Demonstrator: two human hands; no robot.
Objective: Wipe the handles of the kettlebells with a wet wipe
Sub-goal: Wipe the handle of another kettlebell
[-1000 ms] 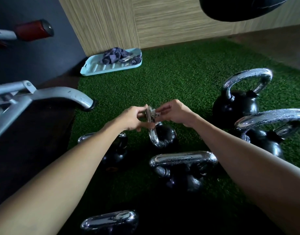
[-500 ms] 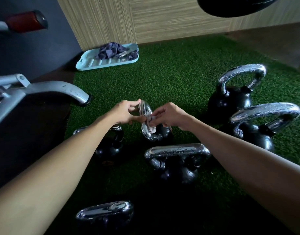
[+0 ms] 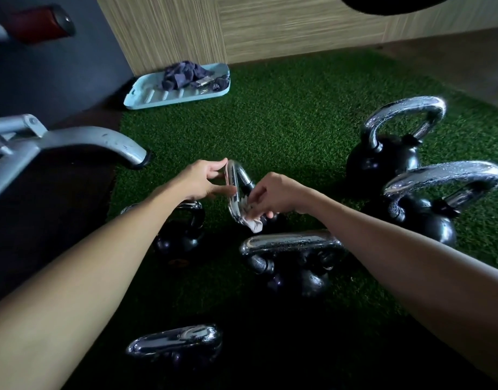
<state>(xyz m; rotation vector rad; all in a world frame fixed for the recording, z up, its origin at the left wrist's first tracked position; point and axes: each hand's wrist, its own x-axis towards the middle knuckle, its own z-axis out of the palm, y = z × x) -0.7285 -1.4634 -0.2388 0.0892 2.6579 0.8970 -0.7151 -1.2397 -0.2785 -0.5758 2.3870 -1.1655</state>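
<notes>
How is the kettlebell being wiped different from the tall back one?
The wiped kettlebell has the left hand holding its handle and the right hand pressing a wipe on it; the back kettlebell stands untouched. It looks bigger than the wiped one, with droplets. Both have shiny handles.

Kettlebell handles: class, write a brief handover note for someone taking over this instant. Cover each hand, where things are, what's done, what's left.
Left hand: pinches the top of the middle kettlebell's handle.
Right hand: fingers press the wet wipe against that handle's lower bend.
Done: this handle is mid-wipe; which others are finished cannot be told.
Left: finish it, then check the other kettlebells on the green turf.
</notes>
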